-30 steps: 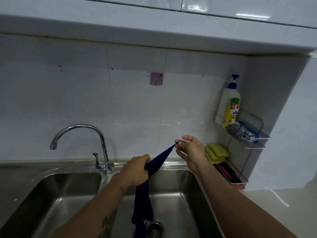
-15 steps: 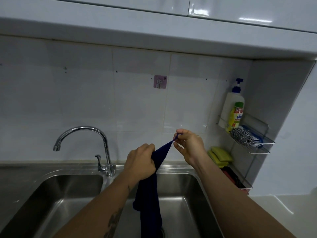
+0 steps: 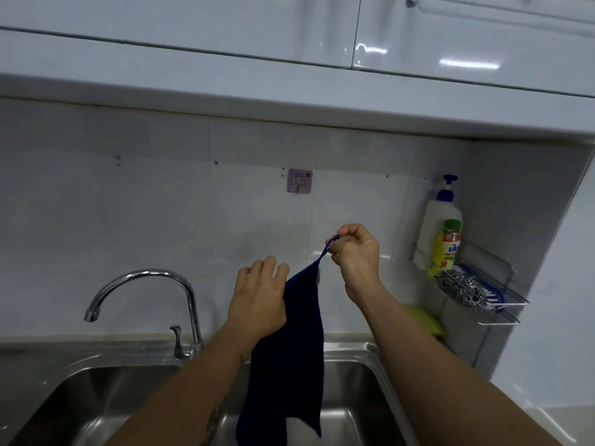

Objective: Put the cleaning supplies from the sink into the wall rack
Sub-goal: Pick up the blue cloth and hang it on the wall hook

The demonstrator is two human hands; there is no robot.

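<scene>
You are pinching the small hanging loop at the top corner of the dark blue cloth between the thumb and fingers of your right hand, closed tight on it. The cloth is hanging straight down over the right basin of the steel sink, its lower edge dangling inside the basin. Your left hand is resting against the cloth's left edge with the fingers loosely spread, not clamped.

The wall rack is sitting in the right corner of the tiled wall, well apart from the cloth. Its upper shelf is holding a white pump bottle, a yellow bottle with a green cap and a red-and-blue label too blurred to read, a steel scourer and a blue brush. A yellow sponge is lying below. A pink adhesive hook is stuck on the wall above your hands.
</scene>
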